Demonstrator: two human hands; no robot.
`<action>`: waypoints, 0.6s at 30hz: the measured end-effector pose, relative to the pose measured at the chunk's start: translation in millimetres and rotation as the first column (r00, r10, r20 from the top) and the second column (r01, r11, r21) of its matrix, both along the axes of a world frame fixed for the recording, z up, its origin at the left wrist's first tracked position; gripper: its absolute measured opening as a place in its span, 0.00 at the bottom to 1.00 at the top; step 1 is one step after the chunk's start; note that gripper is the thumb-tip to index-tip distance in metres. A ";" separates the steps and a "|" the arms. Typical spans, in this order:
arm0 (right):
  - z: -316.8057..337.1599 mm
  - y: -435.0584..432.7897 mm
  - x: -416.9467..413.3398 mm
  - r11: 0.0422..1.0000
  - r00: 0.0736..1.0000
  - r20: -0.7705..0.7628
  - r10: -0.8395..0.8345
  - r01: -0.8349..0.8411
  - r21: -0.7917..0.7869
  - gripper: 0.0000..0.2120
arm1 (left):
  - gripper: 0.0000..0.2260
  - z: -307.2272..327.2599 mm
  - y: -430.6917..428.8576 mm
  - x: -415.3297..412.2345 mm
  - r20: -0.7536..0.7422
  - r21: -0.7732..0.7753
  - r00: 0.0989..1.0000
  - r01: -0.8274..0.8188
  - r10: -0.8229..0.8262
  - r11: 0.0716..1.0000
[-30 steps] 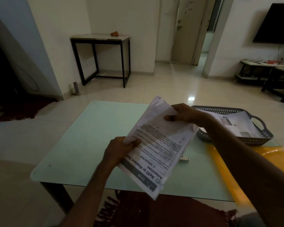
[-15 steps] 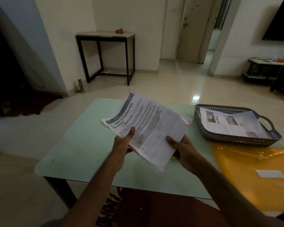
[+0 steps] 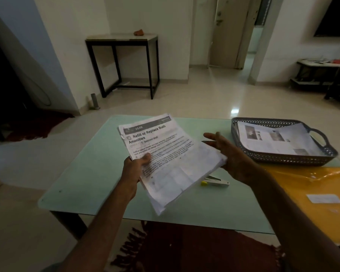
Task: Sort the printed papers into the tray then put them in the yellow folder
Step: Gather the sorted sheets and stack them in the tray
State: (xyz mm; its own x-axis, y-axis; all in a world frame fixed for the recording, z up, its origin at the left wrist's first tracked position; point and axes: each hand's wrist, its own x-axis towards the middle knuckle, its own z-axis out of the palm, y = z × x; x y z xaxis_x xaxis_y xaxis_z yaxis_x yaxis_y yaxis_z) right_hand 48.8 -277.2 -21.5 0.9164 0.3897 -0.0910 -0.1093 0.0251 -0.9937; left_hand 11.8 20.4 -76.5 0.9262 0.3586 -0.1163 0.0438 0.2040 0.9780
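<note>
One stack of white printed papers (image 3: 165, 160) hangs tilted above the pale green glass-topped table (image 3: 90, 163); we can read the heading "Refill or Replace Bath Amenities" on its top sheet, but the finer print below is too blurred, and we cannot count the sheets. The left hand (image 3: 133, 169) grips the stack at its left edge, thumb pressed on the top sheet; its fingers are hidden underneath. The right hand (image 3: 230, 154) is spread wide, fingers straight, palm against the stack's right corner; we cannot tell whether it bears any weight. Just below that corner a small white stapler with a yellow end (image 3: 216, 182) lies on the table, partly covered by the papers. To the right stands the dark grey perforated plastic tray (image 3: 283, 160) with loose printed sheets (image 3: 279, 140) lying inside; their pictures are too dim to make out. Nearer us than the tray lies the yellow plastic folder (image 3: 312, 189) with a white label (image 3: 324, 198); the picture's edge cuts it off and the right forearm crosses its near side. Under the table's near edge a dark red fringed rug (image 3: 185, 252) shows; by the far wall stands a black-framed side table (image 3: 122, 61).
</note>
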 end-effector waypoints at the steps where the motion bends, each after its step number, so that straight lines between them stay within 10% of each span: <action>1: 1.6 -6.1 2.9 0.999 0.999 -0.020 0.031 -0.031 0.030 0.40 | 0.09 -0.2 0.7 -0.7 -0.006 -0.006 1.000 0.004 -0.004 1.000; 10: -8.9 15.3 2.6 0.939 0.934 0.222 -0.280 0.314 -0.138 0.17 | 0.12 -3.1 -28.5 -15.4 -0.086 -0.024 0.947 0.309 -0.310 0.951; 18: -19.2 29.1 -2.1 0.874 0.898 0.334 -0.285 0.387 -0.293 0.05 | 0.02 -9.2 -24.7 -8.8 -0.029 0.056 0.999 0.018 -0.016 0.998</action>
State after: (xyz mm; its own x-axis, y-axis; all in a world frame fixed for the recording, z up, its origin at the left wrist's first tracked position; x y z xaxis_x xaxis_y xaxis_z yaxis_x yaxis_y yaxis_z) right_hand 46.7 -248.1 -40.7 0.9929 0.0439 0.1108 0.1191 -0.3371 -0.9339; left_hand 2.9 -4.4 -85.7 0.9288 0.3494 -0.1232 0.0753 0.1476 0.9862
